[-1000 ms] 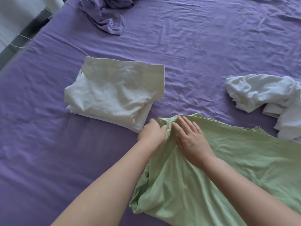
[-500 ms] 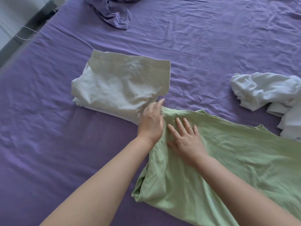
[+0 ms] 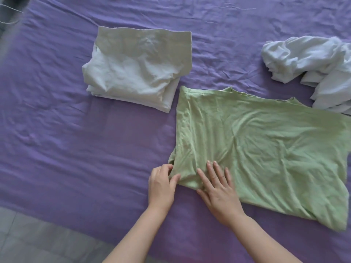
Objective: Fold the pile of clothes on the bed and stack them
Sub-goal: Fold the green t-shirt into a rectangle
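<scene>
A light green garment (image 3: pixel 262 145) lies spread flat on the purple bed sheet (image 3: pixel 66 149), partly folded, its long side running to the right. My left hand (image 3: pixel 161 185) pinches the garment's near left corner between thumb and fingers. My right hand (image 3: pixel 218 188) lies flat beside it, fingers straight, pressing the same corner area down. A stack of folded pale cream and white clothes (image 3: pixel 138 67) sits on the sheet behind the green garment, to the left. A crumpled white garment (image 3: pixel 311 63) lies unfolded at the right edge.
The bed's near edge runs across the bottom left, with grey floor (image 3: pixel 38 236) below it. A dark strip of floor and a thin cable (image 3: pixel 9 14) show at the top left corner.
Both hands have moved from the green garment's far left corner, near the folded stack, down to its near left corner. The garment now lies flatter and more spread out.
</scene>
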Motion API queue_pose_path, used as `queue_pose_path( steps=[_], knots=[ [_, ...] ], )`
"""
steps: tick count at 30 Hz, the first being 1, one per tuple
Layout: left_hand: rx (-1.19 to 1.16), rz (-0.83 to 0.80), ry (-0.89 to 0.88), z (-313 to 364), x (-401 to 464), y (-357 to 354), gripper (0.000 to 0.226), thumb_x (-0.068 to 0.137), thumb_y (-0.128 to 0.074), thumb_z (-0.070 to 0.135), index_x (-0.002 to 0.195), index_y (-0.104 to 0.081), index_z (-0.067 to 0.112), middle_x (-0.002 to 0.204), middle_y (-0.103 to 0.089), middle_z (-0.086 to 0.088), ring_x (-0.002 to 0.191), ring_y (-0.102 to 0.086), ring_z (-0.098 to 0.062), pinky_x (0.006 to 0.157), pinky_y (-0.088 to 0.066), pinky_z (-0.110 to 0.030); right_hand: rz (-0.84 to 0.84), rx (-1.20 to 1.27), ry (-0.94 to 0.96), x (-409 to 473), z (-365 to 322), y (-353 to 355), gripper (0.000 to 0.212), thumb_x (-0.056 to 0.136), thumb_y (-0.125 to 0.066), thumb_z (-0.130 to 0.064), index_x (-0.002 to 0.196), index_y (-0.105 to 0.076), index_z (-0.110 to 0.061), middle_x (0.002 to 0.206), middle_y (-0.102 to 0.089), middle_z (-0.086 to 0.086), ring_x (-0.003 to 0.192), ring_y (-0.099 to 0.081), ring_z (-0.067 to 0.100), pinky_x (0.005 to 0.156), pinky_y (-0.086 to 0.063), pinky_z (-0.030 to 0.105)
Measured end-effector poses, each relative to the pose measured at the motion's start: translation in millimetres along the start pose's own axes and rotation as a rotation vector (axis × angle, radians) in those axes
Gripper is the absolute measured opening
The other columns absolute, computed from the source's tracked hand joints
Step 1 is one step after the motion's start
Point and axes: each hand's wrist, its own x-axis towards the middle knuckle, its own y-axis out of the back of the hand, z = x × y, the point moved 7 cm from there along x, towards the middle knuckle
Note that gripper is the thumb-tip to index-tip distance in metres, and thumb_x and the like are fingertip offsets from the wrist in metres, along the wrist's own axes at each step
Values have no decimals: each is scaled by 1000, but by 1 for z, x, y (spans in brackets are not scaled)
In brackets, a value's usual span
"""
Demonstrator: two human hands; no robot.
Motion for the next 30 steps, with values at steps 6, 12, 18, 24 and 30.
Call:
queue_pose_path(
  steps=[6, 12, 18, 24, 30],
  knots=[
    [289, 130, 18, -7, 10, 32, 21, 78, -74, 15, 95, -63, 13, 84, -63, -8, 90, -53, -32, 77, -42, -40, -51, 15, -90, -9, 28, 4, 57, 99, -7, -50, 139, -39, -26, 147, -40, 10, 139, -22, 24, 111, -13, 42],
    [699, -147, -649, 65, -15, -51, 76, 73, -67, 19, 140, -35, 25, 147, -33, -9, 136, -28, -33, 105, -28, -54, 29, 3, -255, -27, 66, 16, 49, 98, -16, -49, 135, -40, -30, 144, -44, 12, 136, -24, 27, 108, -19, 51],
    [839, -337, -305, 39, -16, -84, 62, 84, -34, 56, 143, -30, 37, 149, -34, -17, 137, -25, -35, 95, -33, -68, -26, -34, -500, -88, 155, 8, 55, 92, -23, -54, 139, -38, -29, 143, -44, 11, 133, -33, 31, 97, -35, 60],
    [835, -279, -172, 63, -25, -86, 78, 87, -48, 56, 150, -11, 29, 159, -2, -13, 145, -4, -37, 108, -15, -64, 112, 95, -620, -166, 218, 31, 49, 99, -20, -44, 126, -55, -23, 136, -50, 19, 130, -34, 32, 95, -40, 58],
    [768, -530, -612, 177, -81, -180, 52, 93, -30, 48, 144, -30, 39, 158, -17, -3, 143, -16, -38, 106, -27, -62, 423, 585, -838, -201, 255, 44, 37, 87, -61, -6, 121, -63, -21, 142, -43, 18, 130, -39, 33, 106, -28, 33]
  ],
)
